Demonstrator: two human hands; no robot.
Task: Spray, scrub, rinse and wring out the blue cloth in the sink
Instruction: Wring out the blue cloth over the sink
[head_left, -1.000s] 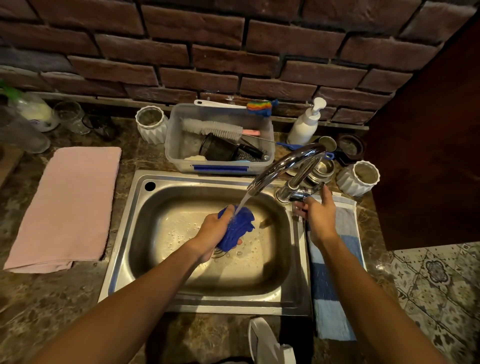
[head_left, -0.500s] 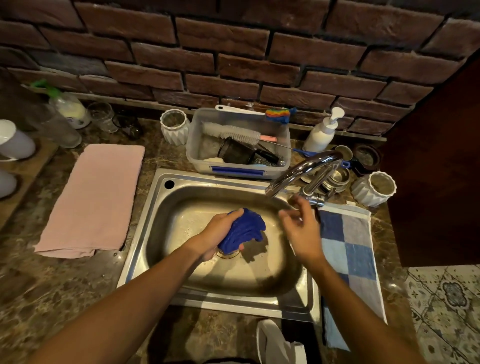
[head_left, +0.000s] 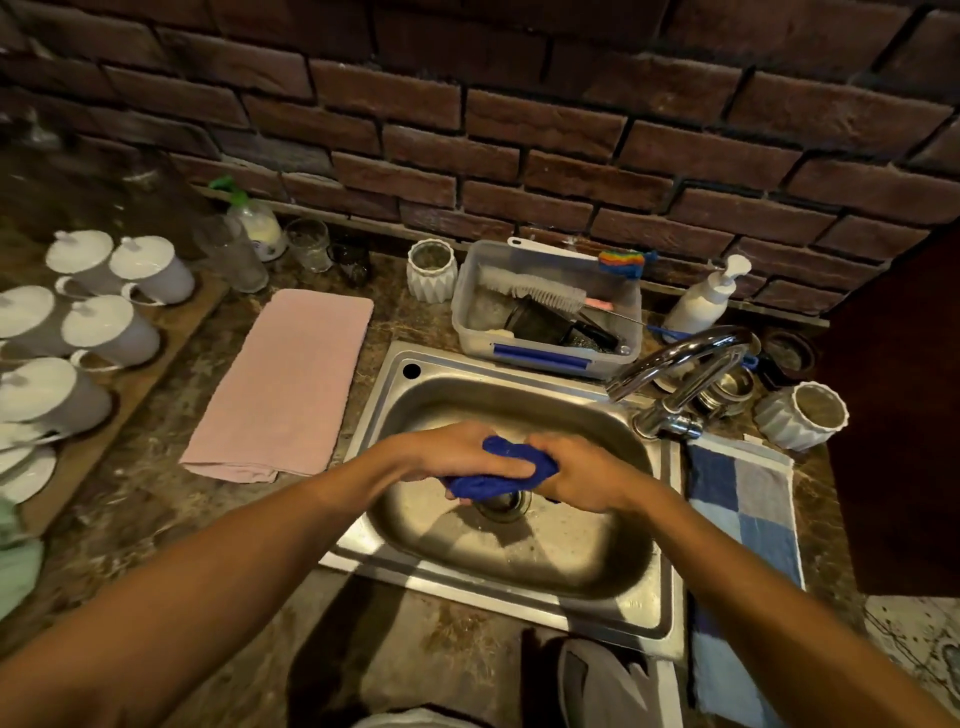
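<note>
blue cloth (head_left: 496, 470) bunched over the sink (head_left: 519, 551) drain, fingers of left hand (head_left: 457, 452) and right hand (head_left: 582, 475) clamped on it.

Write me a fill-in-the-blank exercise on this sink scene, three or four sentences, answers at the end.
1. Both hands, left and right, grip the ____ cloth above the drain.
2. No water runs from the ____.
3. Left of the sink lies a folded ____ towel.
4. The bottle brush rests across the clear plastic ____ behind the sink.

Answers: blue; faucet; pink; tub
</note>
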